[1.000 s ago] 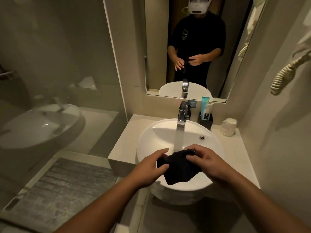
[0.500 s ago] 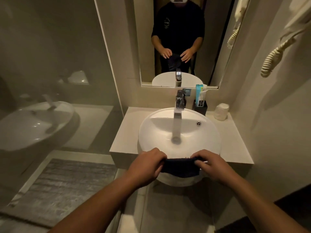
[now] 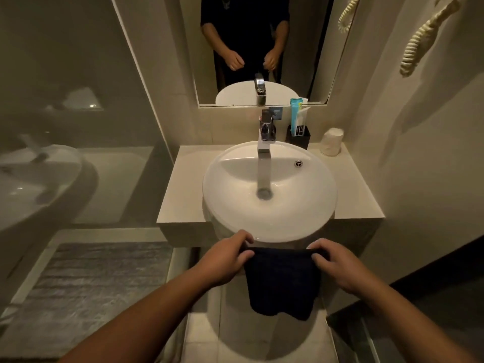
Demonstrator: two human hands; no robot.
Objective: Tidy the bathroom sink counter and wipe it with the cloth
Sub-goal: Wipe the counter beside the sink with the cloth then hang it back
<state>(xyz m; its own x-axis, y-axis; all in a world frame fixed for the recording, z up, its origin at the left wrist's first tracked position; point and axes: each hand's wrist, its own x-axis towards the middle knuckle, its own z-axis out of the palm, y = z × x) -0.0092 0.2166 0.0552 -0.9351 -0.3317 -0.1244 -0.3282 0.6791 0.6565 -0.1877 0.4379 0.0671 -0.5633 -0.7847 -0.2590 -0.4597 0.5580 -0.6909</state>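
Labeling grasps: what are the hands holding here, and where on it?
Both hold the dark cloth by its top edge: left hand at the left corner, right hand at the right corner. The rest hangs free below.

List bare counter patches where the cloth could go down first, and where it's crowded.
Widest bare patch: counter left of the basin, from wall to front edge. Right of the basin, the front strip is bare too. Crowded: back right corner, with the black holder and the paper-wrapped cup beside the faucet.
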